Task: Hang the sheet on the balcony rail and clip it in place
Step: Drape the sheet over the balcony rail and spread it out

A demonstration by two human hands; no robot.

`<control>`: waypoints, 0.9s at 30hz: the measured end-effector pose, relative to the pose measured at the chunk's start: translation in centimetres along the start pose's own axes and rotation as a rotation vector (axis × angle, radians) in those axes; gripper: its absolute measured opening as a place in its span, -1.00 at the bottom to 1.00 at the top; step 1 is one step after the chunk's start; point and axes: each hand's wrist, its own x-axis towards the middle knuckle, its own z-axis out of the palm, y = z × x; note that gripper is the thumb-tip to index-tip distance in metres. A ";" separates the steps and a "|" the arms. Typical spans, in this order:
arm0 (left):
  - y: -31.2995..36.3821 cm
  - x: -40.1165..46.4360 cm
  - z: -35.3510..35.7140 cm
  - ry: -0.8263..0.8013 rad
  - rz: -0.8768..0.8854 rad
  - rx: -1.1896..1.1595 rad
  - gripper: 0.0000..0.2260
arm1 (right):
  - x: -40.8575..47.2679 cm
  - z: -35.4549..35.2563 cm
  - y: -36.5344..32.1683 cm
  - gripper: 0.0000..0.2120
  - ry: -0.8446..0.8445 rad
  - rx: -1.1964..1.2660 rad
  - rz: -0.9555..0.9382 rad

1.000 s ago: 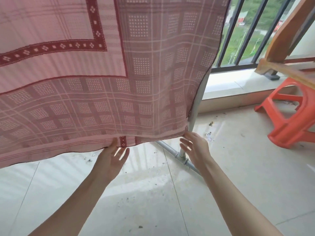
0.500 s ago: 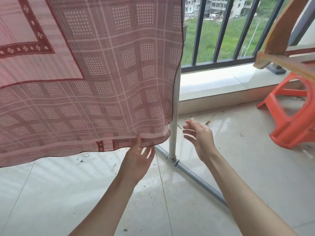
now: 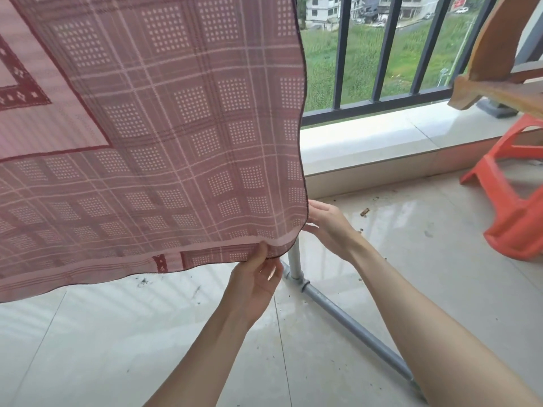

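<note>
The pink and maroon checked sheet hangs from above, and its top is out of frame. Its lower right corner sits just above the floor. My left hand is under the bottom hem near that corner, thumb on the front of the hem, pinching it. My right hand reaches to the sheet's right edge at the corner with fingers extended; its fingertips touch the edge or slip behind it. No clip is visible. The black balcony rail stands behind on the right.
A grey metal rack post and floor bar run from under the sheet corner toward the lower right. An orange plastic stool and a wooden piece are at the right. The tiled floor is wet with bits of debris.
My view has shifted left to right, so the sheet's corner is now nearer the centre. My left hand has risen to pinch the hem. My right hand has moved in to the corner edge.
</note>
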 end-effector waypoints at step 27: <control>-3.6 1.5 2.9 0.154 -0.083 0.305 -0.80 | -6.9 -1.8 1.9 -0.89 0.334 -0.391 0.035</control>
